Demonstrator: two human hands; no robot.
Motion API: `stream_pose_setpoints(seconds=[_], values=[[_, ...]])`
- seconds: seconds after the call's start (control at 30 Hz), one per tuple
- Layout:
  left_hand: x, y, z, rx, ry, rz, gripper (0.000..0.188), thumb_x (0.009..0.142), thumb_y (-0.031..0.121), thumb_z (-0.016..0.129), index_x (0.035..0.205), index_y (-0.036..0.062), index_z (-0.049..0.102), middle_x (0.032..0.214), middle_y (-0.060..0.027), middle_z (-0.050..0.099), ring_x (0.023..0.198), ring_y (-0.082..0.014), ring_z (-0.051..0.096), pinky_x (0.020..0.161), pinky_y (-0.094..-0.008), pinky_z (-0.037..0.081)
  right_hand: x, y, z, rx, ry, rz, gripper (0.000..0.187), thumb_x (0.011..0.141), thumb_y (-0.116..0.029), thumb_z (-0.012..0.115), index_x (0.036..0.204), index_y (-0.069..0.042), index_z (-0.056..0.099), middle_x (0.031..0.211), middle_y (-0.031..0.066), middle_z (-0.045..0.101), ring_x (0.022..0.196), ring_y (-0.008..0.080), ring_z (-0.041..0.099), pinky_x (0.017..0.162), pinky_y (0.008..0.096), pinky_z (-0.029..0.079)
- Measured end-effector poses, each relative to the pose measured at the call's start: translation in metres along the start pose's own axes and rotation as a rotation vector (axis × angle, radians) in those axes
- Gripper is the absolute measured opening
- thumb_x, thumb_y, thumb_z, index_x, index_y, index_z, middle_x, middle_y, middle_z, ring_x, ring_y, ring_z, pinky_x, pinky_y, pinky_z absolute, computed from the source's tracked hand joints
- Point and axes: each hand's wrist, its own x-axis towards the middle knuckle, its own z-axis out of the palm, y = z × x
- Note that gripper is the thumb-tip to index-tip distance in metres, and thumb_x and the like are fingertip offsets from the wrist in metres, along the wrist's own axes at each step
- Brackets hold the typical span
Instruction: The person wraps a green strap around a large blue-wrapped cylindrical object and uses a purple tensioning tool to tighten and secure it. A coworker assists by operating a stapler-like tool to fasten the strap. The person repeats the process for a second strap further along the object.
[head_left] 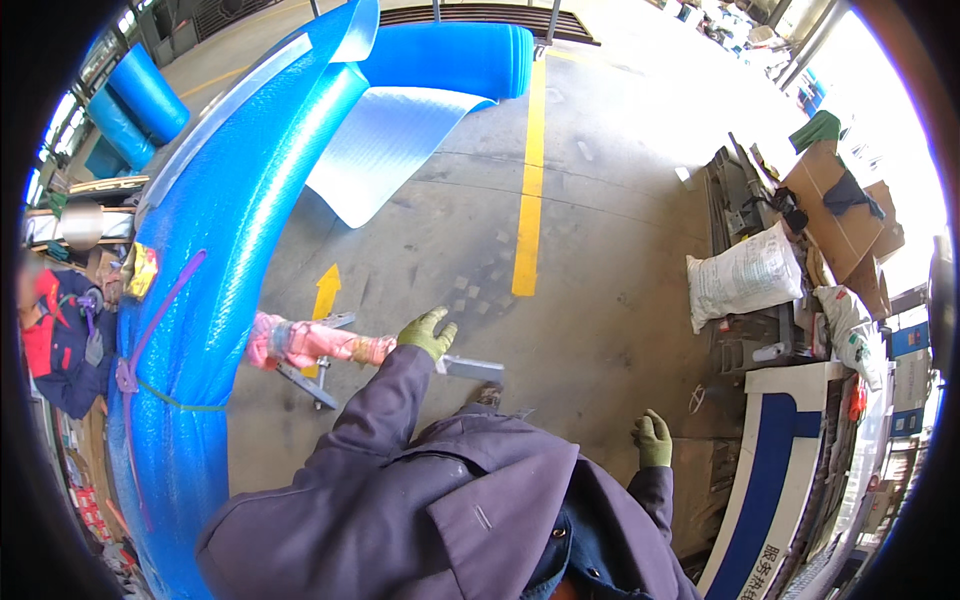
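The left hand (428, 332), in a green glove, hangs near the middle of the view, toward 8 o'clock. Its fingers are parted and slightly bent, with nothing seen in its grasp. At 9 o'clock from it lies the pink-wrapped bar (310, 343), whose near end comes right up beside the glove and sleeve; whether they touch, I cannot tell. The bar's other end runs to the edge of the big blue foam roll (240, 240), which stands tall from 8 round to 11 o'clock of that hand. A purple strap (168, 310) crosses the roll's surface at 9 o'clock.

At 4 o'clock from the left hand, just beside it, is a grey metal bar (474, 368). A yellow floor arrow (327, 290) lies at 10 o'clock, a silver-faced sheet (385, 150) near 12, and a yellow floor line (528, 190) at 1.

The right hand (652, 437), also gloved, is at 4 o'clock of the view, its fingers loosely curled with a gap to the thumb, holding nothing visible. From it, a white sack (745, 275) sits at 1 o'clock, and a white-and-blue panel (770, 455) at 3. A co-worker (65, 345) is at 9 o'clock, beyond the roll.
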Motion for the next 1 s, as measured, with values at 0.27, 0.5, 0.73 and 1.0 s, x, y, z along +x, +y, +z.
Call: stream_pose_setpoints(seconds=[0.27, 0.5, 0.73, 1.0], values=[[0.103, 0.067, -0.030, -0.033, 0.040, -0.039, 0.061, 0.105, 0.043, 0.081, 0.155, 0.0113, 0.070, 0.154, -0.0161, 0.074, 0.143, -0.0361, 0.069, 0.122, -0.0432, 0.054, 0.129, -0.083, 0.075, 0.007, -0.142, -0.021, 0.039, 0.112, -0.023, 0.076, 0.147, -0.005, 0.072, 0.108, 0.0039, 0.078, 0.082, 0.0136, 0.072, 0.071, 0.0275, 0.056], [0.099, 0.009, -0.034, -0.023, 0.288, -0.301, 0.058, 0.105, 0.041, 0.080, 0.151, 0.0062, 0.072, 0.152, -0.0191, 0.075, 0.142, -0.0364, 0.070, 0.121, -0.0451, 0.055, 0.275, -0.178, 0.212, -0.377, -0.481, -0.173, 0.042, 0.110, -0.023, 0.077, 0.146, -0.001, 0.074, 0.108, 0.0042, 0.079, 0.091, 0.0123, 0.073, 0.081, 0.0291, 0.059], [0.130, 0.054, 0.008, -0.072, 0.413, -0.506, 0.060, 0.103, 0.045, 0.081, 0.148, 0.0060, 0.074, 0.147, -0.0242, 0.076, 0.138, -0.0415, 0.071, 0.119, -0.0493, 0.056, 0.430, -0.261, 0.358, -0.586, -0.805, -0.173, 0.044, 0.108, -0.028, 0.081, 0.142, -0.001, 0.077, 0.120, 0.0084, 0.083, 0.105, 0.0167, 0.076, 0.098, 0.0321, 0.060], [0.174, 0.140, 0.024, -0.025, 0.343, -0.641, 0.062, 0.104, 0.043, 0.081, 0.153, 0.0066, 0.071, 0.152, -0.0237, 0.073, 0.143, -0.0401, 0.068, 0.122, -0.0482, 0.053, 0.519, -0.286, 0.458, -0.687, -1.023, -0.165, 0.042, 0.110, -0.029, 0.080, 0.141, 0.000, 0.077, 0.122, 0.0118, 0.083, 0.110, 0.0160, 0.076, 0.101, 0.0324, 0.059]])
